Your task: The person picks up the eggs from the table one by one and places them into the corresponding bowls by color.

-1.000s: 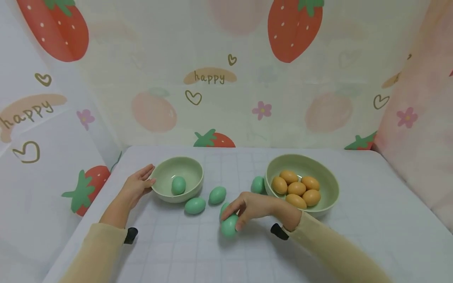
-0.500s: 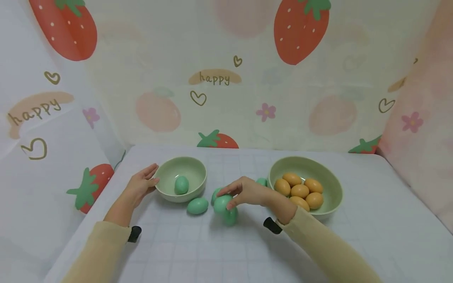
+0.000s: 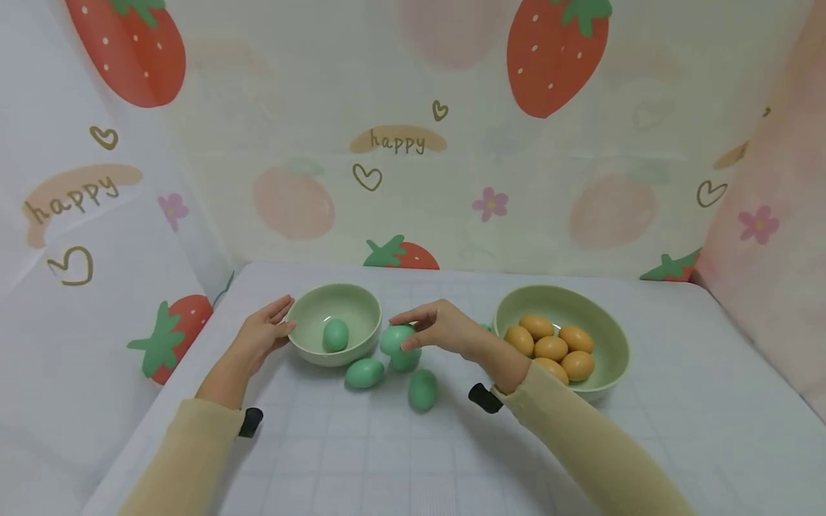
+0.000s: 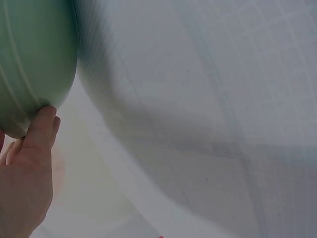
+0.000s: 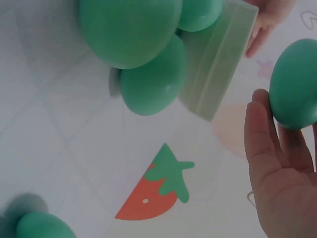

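In the head view my left hand (image 3: pixel 261 337) rests with its thumb and fingers against the outer left side of a small pale green bowl (image 3: pixel 303 347). One green egg (image 3: pixel 335 335) lies inside that bowl. My right hand (image 3: pixel 445 330) pinches another green egg (image 3: pixel 392 340) just right of the bowl, raised above the table. Its thumb and fingertips hold the egg, as the right wrist view also shows for this held egg (image 5: pixel 296 84). Below it on the table are a green egg (image 3: pixel 405 361), one by the bowl's base (image 3: pixel 365 373) and one nearer the front (image 3: pixel 422 390).
A larger pale green bowl (image 3: pixel 609 351) with several orange-brown eggs (image 3: pixel 551 349) stands at the right, behind the right forearm. A green egg (image 3: pixel 485 327) shows partly beside its left rim. White cloth covers the table (image 3: pixel 361 459), and printed curtains (image 3: pixel 555 158) hang behind and at the sides.
My right hand has carried the green egg up from the table and back-left toward the small bowl. The left hand keeps its place at the bowl. The head view has shifted slightly.
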`<state>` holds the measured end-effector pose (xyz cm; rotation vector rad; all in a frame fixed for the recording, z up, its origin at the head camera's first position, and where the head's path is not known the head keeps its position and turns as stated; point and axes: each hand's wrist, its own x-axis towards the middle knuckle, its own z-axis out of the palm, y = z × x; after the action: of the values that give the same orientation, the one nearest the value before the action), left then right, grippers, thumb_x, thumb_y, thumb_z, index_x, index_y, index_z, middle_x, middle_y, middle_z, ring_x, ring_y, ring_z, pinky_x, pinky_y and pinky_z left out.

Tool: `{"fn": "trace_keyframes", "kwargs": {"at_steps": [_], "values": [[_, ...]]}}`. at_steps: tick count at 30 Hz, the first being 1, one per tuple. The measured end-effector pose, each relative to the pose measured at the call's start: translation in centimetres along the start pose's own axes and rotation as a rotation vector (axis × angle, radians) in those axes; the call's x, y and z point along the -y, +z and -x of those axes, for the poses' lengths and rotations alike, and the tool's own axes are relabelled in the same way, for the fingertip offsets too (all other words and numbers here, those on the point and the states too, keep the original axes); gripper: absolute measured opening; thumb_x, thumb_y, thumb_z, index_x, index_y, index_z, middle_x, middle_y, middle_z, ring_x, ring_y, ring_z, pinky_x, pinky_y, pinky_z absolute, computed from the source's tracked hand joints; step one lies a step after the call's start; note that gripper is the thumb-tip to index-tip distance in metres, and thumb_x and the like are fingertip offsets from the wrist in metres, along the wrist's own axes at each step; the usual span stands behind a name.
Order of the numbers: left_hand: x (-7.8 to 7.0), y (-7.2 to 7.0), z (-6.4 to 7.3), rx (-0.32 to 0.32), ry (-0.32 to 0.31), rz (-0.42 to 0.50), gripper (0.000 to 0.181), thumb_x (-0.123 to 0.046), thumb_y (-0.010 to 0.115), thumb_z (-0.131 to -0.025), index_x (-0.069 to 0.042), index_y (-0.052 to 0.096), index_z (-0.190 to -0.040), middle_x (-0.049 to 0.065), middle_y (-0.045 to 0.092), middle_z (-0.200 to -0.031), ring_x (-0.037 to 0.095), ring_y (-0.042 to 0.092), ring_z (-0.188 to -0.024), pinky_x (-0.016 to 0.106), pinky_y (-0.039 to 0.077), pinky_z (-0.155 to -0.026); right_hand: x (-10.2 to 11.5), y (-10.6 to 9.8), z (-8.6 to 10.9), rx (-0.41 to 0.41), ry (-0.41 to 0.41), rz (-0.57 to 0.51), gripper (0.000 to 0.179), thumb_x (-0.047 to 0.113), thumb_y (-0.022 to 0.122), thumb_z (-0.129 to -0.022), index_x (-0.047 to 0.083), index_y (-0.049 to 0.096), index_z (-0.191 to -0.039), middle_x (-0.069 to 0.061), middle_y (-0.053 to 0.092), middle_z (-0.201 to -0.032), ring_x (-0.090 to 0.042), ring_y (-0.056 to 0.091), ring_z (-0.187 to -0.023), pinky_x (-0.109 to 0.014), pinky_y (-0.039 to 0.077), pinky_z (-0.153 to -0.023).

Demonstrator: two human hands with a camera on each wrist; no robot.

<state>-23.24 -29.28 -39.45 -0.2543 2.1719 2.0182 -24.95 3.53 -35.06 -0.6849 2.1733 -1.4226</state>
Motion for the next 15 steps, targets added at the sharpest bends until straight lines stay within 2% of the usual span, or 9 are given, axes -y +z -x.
{"fn": "trace_keyframes", "kwargs": {"at_steps": [8,15], "values": [[-0.1,-0.2,-0.2,-0.01,0.009,0.005,0.063,0.002,0.043,-0.101,-0.004,0.011,-0.155,0.012,0.011,-0.16,0.026,0.015,-0.145,0.043,0.027,-0.113,0.9,0.5,-1.9,-0.085,0.032,-0.042,0.046,0.006,0.076,-0.084,0.005,0.064,-0.128,-0.006,0.065,-0.124,-0.019,0.06,-0.106,-0.035,0.047,-0.097],[0.2,0.0,-0.2,-0.018,-0.008,0.016,0.063,0.002,0.044,-0.101,-0.006,0.012,-0.155,0.011,0.012,-0.159,0.026,0.017,-0.144,0.043,0.027,-0.112,1.7,0.9,-3.3,-0.094,0.045,-0.095,0.047,0.004,0.074,-0.085,0.001,0.061,-0.13,-0.01,0.061,-0.131,-0.022,0.059,-0.111,-0.033,0.048,-0.096]]}}
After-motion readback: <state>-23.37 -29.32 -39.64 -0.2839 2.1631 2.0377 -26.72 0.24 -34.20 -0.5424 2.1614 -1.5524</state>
